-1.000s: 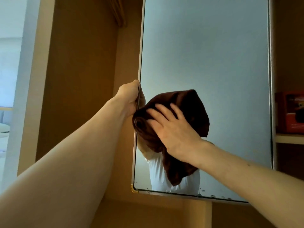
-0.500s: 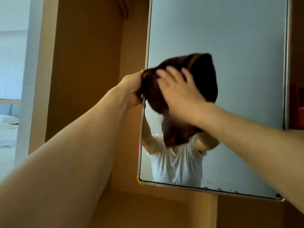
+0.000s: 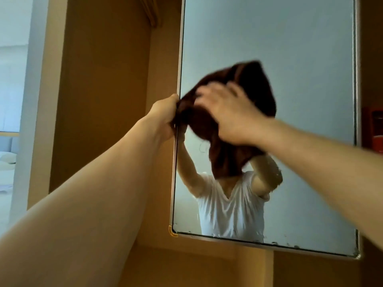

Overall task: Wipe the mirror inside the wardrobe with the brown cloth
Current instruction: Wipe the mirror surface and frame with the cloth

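A tall framed mirror [image 3: 300, 48] hangs inside the wooden wardrobe. My right hand [image 3: 230, 114] presses the brown cloth [image 3: 257, 88] flat against the glass at mid height; its fingers are blurred but spread over the cloth. The cloth's lower part hangs below my palm. My left hand [image 3: 164, 117] grips the mirror's left edge, fingers curled round the frame, right beside the cloth. A person in a white shirt is reflected in the lower glass.
The wardrobe's brown side panel [image 3: 103, 90] stands to the left of the mirror. A red box [image 3: 375, 129] sits on a shelf at the right edge. A bright room with pale bedding shows at far left. Specks dot the mirror's bottom edge [image 3: 269, 242].
My right hand carried the cloth up the glass from lower down, then shifted it slightly right. My left hand kept its grip on the frame edge.
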`<action>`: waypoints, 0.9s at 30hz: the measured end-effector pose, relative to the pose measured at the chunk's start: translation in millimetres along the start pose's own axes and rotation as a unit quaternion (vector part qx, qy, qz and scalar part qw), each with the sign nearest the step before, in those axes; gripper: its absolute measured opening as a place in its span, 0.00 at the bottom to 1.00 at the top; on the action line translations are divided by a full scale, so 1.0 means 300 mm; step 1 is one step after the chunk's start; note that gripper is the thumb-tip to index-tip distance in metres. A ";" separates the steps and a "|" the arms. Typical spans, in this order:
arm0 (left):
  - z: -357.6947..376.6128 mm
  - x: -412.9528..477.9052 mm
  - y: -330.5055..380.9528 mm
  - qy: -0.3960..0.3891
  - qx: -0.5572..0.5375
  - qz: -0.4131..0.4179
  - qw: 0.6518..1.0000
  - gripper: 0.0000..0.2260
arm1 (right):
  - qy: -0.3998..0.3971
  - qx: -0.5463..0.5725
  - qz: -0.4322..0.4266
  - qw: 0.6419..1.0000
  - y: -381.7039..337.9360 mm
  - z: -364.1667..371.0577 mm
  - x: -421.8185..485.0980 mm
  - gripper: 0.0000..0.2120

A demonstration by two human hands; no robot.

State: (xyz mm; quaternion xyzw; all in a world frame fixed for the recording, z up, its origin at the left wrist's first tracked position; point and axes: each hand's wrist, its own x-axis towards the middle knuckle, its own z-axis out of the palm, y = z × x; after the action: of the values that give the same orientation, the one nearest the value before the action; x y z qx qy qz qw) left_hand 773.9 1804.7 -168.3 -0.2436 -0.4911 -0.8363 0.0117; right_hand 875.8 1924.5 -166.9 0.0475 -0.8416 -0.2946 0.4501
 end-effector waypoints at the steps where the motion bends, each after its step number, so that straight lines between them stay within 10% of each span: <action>1: -0.005 0.001 0.000 -0.008 -0.004 -0.009 1.000 0.14 | 0.011 0.008 0.049 0.999 0.048 -0.031 0.041 0.38; 7: -0.015 -0.016 0.005 -0.006 0.047 -0.009 0.999 0.14 | 0.056 0.025 0.171 0.983 0.103 -0.068 0.096 0.38; 17: -0.007 0.004 -0.005 -0.012 -0.038 -0.025 0.999 0.15 | 0.019 0.080 -0.078 0.994 0.004 0.125 -0.236 0.32; 27: -0.004 -0.019 0.003 0.004 -0.028 -0.005 1.000 0.14 | 0.053 0.042 0.233 0.970 0.330 -0.154 0.070 0.38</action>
State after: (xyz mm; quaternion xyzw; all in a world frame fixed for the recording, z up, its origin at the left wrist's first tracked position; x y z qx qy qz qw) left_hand 778.6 1801.9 -170.4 -0.2378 -0.4690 -0.8506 0.0029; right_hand 918.1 1977.6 -78.9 -0.1151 -0.8163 -0.1431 0.5476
